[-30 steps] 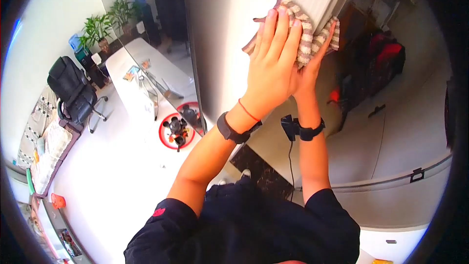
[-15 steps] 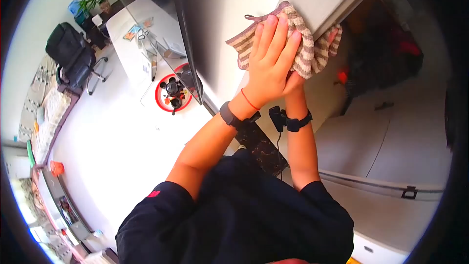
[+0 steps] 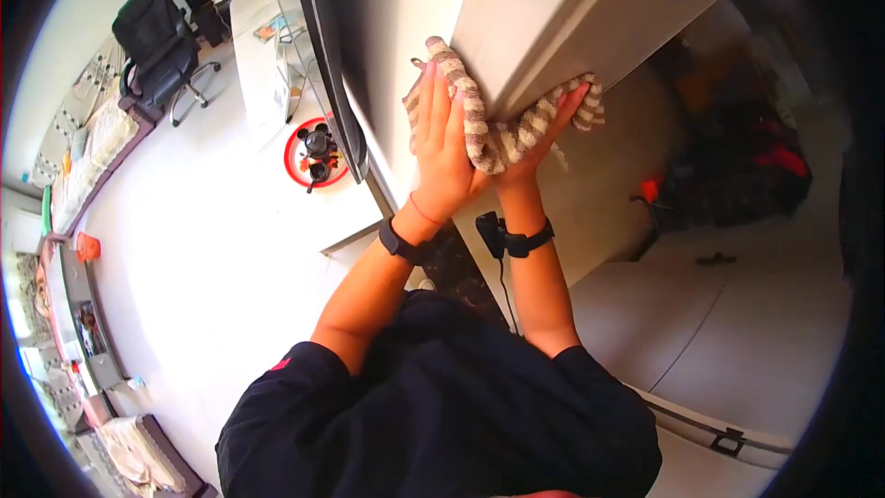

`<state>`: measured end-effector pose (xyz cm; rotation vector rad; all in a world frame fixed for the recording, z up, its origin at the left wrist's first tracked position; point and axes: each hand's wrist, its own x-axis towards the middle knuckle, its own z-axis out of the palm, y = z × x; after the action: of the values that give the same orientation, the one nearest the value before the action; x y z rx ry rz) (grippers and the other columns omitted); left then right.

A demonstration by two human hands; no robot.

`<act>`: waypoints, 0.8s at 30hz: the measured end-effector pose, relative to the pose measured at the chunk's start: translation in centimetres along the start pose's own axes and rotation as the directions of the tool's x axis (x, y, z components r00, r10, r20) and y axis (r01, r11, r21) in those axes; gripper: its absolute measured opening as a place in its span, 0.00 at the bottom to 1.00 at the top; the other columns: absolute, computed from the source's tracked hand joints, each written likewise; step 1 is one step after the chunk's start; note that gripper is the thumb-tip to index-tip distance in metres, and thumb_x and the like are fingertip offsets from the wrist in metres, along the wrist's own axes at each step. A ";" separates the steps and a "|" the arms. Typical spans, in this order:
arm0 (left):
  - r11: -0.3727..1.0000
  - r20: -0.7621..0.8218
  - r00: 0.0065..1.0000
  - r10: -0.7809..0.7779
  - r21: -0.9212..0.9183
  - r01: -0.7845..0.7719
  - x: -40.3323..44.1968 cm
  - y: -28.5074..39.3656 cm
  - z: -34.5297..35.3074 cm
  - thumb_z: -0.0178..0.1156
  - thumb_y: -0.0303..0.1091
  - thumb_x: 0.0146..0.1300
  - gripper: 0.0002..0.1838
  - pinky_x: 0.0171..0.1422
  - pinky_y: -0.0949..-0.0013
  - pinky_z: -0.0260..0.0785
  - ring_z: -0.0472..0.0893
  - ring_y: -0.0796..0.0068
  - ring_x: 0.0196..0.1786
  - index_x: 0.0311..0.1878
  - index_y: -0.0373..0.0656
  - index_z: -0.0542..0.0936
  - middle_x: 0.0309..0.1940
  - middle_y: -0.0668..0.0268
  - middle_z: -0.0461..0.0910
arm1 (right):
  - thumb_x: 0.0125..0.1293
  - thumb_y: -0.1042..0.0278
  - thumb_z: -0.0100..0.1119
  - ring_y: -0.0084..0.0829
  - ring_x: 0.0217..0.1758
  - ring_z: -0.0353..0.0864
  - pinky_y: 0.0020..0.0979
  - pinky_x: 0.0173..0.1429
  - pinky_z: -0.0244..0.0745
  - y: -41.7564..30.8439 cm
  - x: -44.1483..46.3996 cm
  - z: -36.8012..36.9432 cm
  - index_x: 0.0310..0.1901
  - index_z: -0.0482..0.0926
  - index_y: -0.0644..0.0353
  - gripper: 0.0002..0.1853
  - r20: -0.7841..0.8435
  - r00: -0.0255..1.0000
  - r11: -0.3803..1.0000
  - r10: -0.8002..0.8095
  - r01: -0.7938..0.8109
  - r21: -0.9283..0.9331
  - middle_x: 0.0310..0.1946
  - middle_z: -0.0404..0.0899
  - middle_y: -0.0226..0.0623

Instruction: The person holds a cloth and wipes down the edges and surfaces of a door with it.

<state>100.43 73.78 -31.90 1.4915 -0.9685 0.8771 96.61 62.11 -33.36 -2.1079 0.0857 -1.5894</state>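
Note:
A brown-and-cream striped cloth (image 3: 498, 141) is folded around the edge of a pale door frame (image 3: 539, 28). My left hand (image 3: 444, 157) presses it to the frame's left face, fingers stretched upward, with part of the cloth bunched beside them. On the other face, my right hand (image 3: 535, 159) holds the right end of the same cloth; some of its fingers are hidden behind the folds. The heels of both hands come close together below the frame edge. Each wrist wears a black band.
Left of the frame, a dark-edged screen (image 3: 332, 65) stands near a white table with a round red tray (image 3: 291, 166) holding a black tea set. A black office chair (image 3: 159, 46) stands farther back. Through the doorway on the right lies a dark bundle (image 3: 737, 184) with red parts.
Both hands and the cloth have moved down and left in view. My right hand, mostly hidden before, now shows more. The cloth wraps more openly around both faces of the frame.

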 end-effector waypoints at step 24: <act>0.863 -0.031 0.863 -0.505 0.009 0.505 -12.5 -1.5 1.4 0.54 0.51 0.71 0.42 0.82 0.52 0.54 0.61 0.38 0.79 0.78 0.31 0.56 0.77 0.38 0.59 | 0.70 0.21 0.38 0.66 0.85 0.29 0.67 0.82 0.30 5.2 -10.2 0.9 0.82 0.32 0.61 0.58 0.144 0.986 0.990 -0.088 0.103 -0.099 0.82 0.25 0.64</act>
<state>96.92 73.87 -44.05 1.6383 -0.5026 0.5186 95.48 61.32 -44.71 -2.3313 0.0226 -1.5153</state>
